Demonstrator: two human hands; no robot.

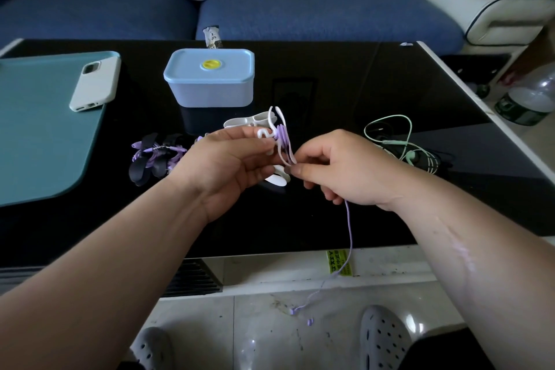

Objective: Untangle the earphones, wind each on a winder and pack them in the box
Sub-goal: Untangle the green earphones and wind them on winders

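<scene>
Purple earphones: partly wound. Your left hand grips the white winder. Your right hand pinches the cable just beside it, and a long tail hangs toward the floor. Green earphones lie in loose loops on the table. Box is lidded, so packing appears outstanding.

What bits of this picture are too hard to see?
Head view, the only one:
- Inside the blue box: its lid is on.
- The white winder: partly behind the left hand and the wound purple cable.
- The green earphones: partly behind the right hand.
- The purple earbuds near the floor: small, blurred.
- The bottle: cut off by the right edge.
</scene>
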